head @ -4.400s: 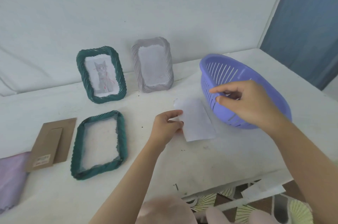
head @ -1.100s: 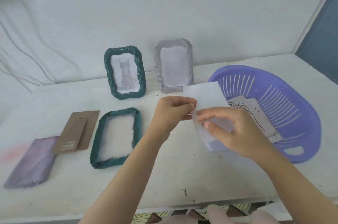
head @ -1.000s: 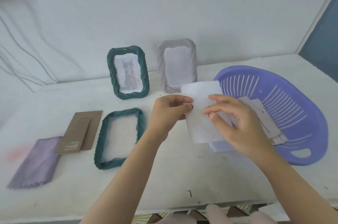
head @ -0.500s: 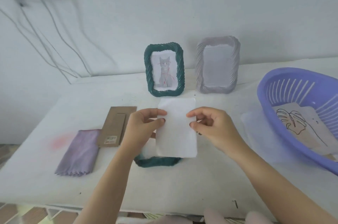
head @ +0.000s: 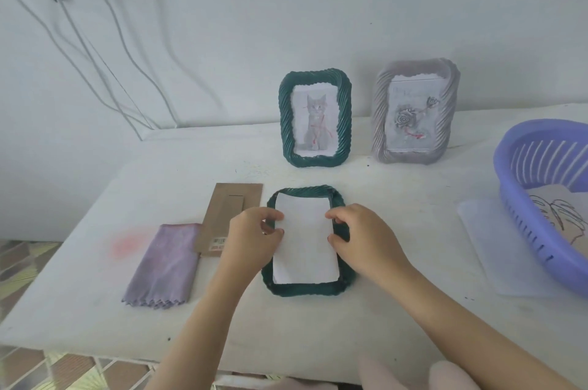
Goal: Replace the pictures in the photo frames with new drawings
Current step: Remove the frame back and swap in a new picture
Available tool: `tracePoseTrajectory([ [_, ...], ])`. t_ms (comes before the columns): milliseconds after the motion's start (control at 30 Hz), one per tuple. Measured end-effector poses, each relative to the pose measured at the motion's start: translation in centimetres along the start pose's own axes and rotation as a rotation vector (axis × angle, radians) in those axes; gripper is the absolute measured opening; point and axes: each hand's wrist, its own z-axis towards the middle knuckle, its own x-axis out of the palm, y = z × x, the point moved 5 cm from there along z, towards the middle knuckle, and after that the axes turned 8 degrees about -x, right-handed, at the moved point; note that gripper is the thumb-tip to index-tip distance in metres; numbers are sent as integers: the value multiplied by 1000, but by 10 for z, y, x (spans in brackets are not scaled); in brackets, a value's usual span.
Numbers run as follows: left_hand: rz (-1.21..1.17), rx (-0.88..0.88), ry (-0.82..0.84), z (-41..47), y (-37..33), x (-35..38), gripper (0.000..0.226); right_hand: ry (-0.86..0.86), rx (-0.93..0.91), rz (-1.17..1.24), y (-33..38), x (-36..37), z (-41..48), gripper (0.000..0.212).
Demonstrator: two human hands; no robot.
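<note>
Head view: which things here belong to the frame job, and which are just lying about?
Job: white sheet, pinched by left hand and right hand; flat green frame under it; cardboard backing; cat frame; rose frame; basket of drawings.
Lying about: purple cloth; wall cables; pale sheet beside the basket (purpose unclear).

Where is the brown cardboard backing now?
In the head view the cardboard backing lies flat on the table, left of centre, between the purple cloth and the flat green frame.

Probably a room at home. A white table [head: 79, 300] meets a plain wall [head: 318, 8], above patterned floor tiles [head: 22, 259].
</note>
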Motion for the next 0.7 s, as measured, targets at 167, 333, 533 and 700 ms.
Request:
tracePoseTrajectory([
  [167,287,190,-95,-2,3,1,23,-35,-2,-64,0,2,-1,39],
  [333,187,194,-95,-3,12,3,31,-70,-2,-36,0,5,-2,38],
  [533,129,178,-19,0,17,9,32,-99,15,2,-2,6,-3,37],
  [700,121,208,-36,0,14,8,32,-104,5,-6,-3,8,-5,38],
])
